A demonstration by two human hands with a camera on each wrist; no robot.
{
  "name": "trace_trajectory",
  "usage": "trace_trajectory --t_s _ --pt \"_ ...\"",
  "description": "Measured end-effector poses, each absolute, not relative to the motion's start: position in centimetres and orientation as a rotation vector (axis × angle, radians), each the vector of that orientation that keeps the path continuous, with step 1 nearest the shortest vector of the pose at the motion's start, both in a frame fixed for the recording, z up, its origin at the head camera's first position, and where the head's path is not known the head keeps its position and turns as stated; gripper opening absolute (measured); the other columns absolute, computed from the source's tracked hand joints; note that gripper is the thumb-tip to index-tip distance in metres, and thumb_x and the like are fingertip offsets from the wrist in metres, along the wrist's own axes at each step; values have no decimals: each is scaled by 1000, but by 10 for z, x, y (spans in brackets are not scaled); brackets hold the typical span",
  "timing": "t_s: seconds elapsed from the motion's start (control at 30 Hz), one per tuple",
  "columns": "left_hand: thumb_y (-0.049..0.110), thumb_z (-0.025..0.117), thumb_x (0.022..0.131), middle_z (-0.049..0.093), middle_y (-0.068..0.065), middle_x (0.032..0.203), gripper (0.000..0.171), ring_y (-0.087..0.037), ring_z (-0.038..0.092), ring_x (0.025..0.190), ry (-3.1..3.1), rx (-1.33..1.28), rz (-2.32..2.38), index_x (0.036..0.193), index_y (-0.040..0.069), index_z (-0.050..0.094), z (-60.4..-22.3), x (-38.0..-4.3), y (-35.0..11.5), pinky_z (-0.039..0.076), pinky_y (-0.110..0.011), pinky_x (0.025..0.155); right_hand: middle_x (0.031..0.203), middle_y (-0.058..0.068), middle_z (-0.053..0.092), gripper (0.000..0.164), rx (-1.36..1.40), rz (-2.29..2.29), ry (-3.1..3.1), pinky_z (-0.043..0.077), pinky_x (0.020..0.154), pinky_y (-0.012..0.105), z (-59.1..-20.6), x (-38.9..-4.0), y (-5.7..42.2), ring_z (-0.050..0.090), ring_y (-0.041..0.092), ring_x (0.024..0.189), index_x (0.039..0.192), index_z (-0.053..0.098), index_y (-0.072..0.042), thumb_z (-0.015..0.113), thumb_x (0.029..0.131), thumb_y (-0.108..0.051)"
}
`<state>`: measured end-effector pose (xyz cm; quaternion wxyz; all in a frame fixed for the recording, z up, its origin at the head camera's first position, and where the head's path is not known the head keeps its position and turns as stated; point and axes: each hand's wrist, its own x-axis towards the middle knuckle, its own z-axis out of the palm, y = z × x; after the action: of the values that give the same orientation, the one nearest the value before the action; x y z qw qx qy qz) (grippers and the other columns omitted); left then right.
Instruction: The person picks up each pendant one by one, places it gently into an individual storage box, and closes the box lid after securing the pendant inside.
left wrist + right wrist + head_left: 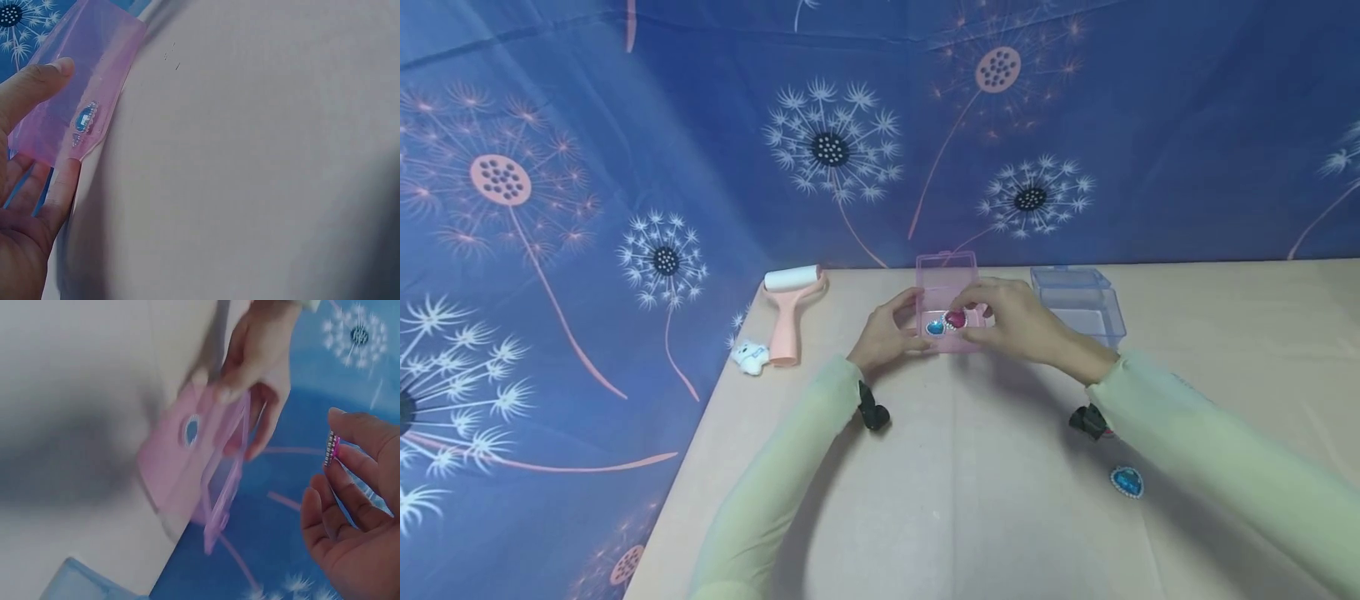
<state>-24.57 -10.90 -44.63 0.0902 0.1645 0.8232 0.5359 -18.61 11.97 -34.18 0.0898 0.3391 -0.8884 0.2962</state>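
My left hand (pixel 878 335) grips the side of a clear pink plastic box (pixel 931 282), whose lid stands raised at the back. Inside the box lies a blue gem (pixel 935 327) with a beaded silver rim; the left wrist view shows this blue gem (pixel 84 120) through the pink wall. Over the box, my right hand (pixel 1018 323) pinches a magenta gem (pixel 956 320) between thumb and fingertips. Seen edge-on in the right wrist view, the magenta gem (pixel 333 449) has a row of small pale beads along its rim and is held apart from the box.
A clear blue box (pixel 1086 321) with its lid up stands to the right. Another blue gem (pixel 1127 482) lies on the table under the right sleeve. At the left are a pink-handled roller (pixel 785 325) and a small white-and-blue figure (pixel 750 357). A dandelion-print cloth hangs behind.
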Motion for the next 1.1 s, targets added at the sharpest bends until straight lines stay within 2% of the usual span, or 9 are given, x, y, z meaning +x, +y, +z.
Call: trace_trajectory --t_s 0.17,0.3,0.43,0.67,0.97,1.1 --pt "6 87 67 46 -5 149 92 -19 45 136 2411 490 1633 146 18 41 -446 -245 -109 55 -25 95 99 9 72 20 912 922 -2718 58 76 43 -347 -211 122 65 28 94 98 72 -6 76 78 -7" --pt "4 86 67 46 -5 149 93 -20 46 135 2397 479 1643 147 19 41 -447 -244 -109 55 -26 96 101 12 72 21 888 935 -2785 57 83 46 -355 -223 119 64 31 97 99 72 -3 75 79 -6" --pt "5 87 67 47 -5 148 93 -20 48 134 2415 479 1630 147 18 41 -448 -244 -110 55 -26 95 96 12 72 17 944 874 -2827 54 89 48 -365 -232 115 64 34 96 95 71 -2 76 79 -6" --pt "6 87 68 47 -4 148 92 -18 45 136 2436 502 1619 147 18 41 -447 -245 -110 53 -27 99 88 11 71 13 956 794 -2900 55 91 48 -379 -244 112 66 33 96 88 71 -2 78 79 -8" --pt "8 87 67 47 -3 149 93 -19 45 136 2439 513 1612 147 17 40 -448 -246 -110 53 -25 98 77 6 69 9 1020 534 -2969 58 71 38 -386 -250 100 63 21 73 78 70 -4 78 77 -7" --pt "9 87 69 45 -1 150 92 -17 42 138 2427 509 1608 147 18 40 -448 -245 -111 49 -27 105 72 3 67 11 980 413 -3006 57 67 39 -383 -248 93 61 19 70 73 69 -6 78 78 -9"
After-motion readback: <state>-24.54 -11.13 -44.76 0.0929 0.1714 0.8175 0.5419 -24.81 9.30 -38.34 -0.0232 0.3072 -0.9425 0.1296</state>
